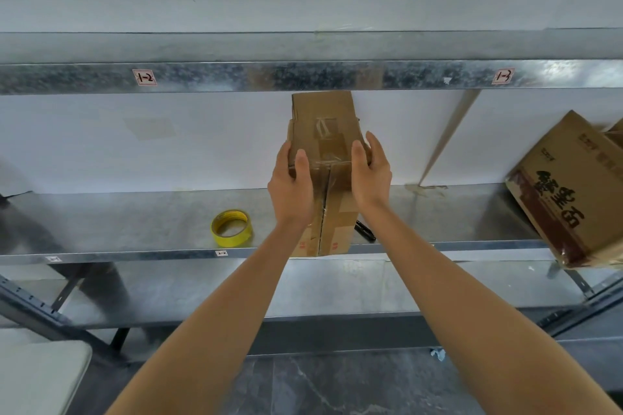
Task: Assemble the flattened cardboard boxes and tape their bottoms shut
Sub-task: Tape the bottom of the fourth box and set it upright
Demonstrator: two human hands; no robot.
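Both my left hand (291, 178) and right hand (371, 172) clamp the cardboard box (332, 131), propped at the shelf (135, 222) edge, seam taped. I judge it could tip off forward if either grip loosens.

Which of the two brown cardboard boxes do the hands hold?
The plain taped brown cardboard box, gripped by left hand and right hand; the dark-printed box at right leans untouched.

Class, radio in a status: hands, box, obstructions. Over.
Left hand and right hand grip the cardboard box. Seam taped. Yellow tape roll lies apart on the metal shelf.
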